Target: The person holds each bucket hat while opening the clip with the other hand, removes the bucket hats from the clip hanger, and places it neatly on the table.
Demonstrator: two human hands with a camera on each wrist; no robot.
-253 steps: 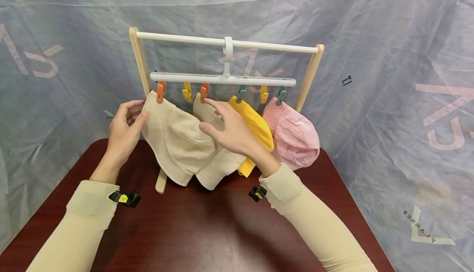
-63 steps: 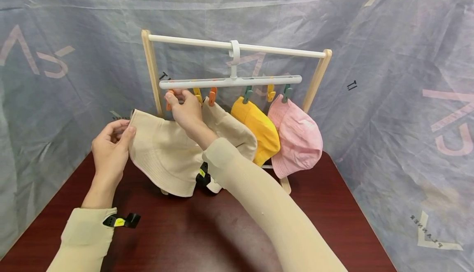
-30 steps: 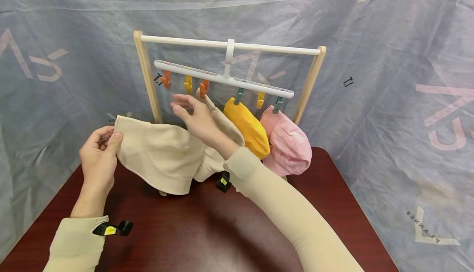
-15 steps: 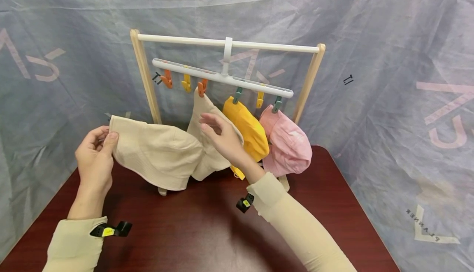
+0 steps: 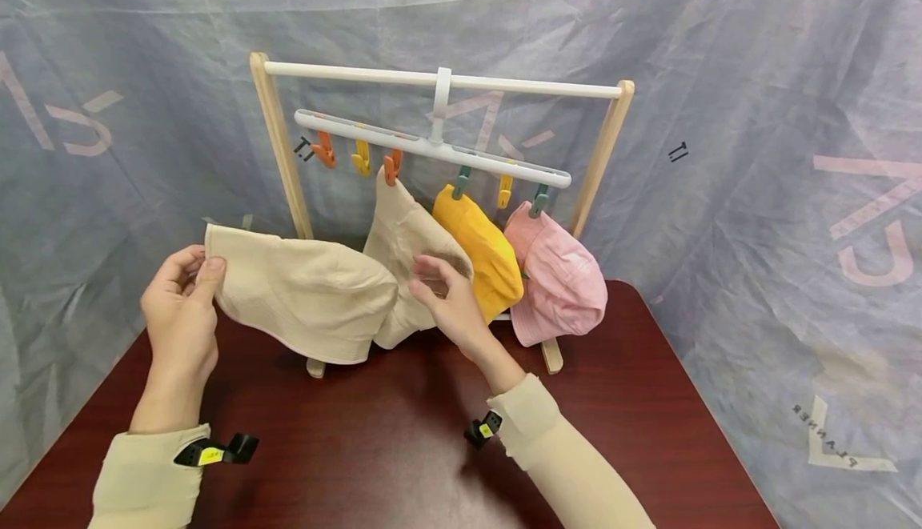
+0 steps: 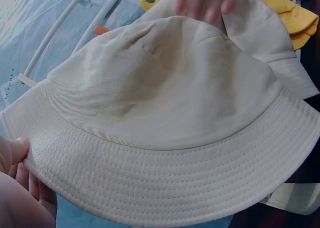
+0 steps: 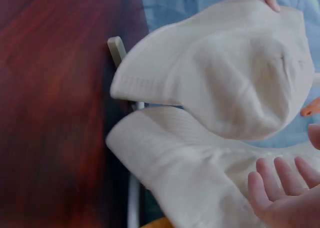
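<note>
My left hand (image 5: 182, 297) pinches the brim edge of a cream bucket hat (image 5: 302, 289) between thumb and fingers. The hat is off the clips, its crown pointing right, as the left wrist view shows up close. My right hand (image 5: 454, 301) has relaxed, parted fingers and holds nothing; it hovers in front of a second cream bucket hat (image 5: 403, 229). That second hat hangs from an orange clip (image 5: 392, 167). At the left end of the white hanger (image 5: 432, 147), another orange clip (image 5: 324, 150) dangles with no hat in it.
A yellow hat (image 5: 479, 249) and a pink hat (image 5: 558, 273) hang from green clips farther right. Two yellow clips hold nothing. The hanger tilts down to the right on a wooden-legged rack (image 5: 262, 113), standing on a dark red table (image 5: 374, 449) before a grey sheet.
The near cream hat came off its orange clip and moved left and down with my left hand. My right hand left that clip and drew back right and down. The hanger now tilts.
</note>
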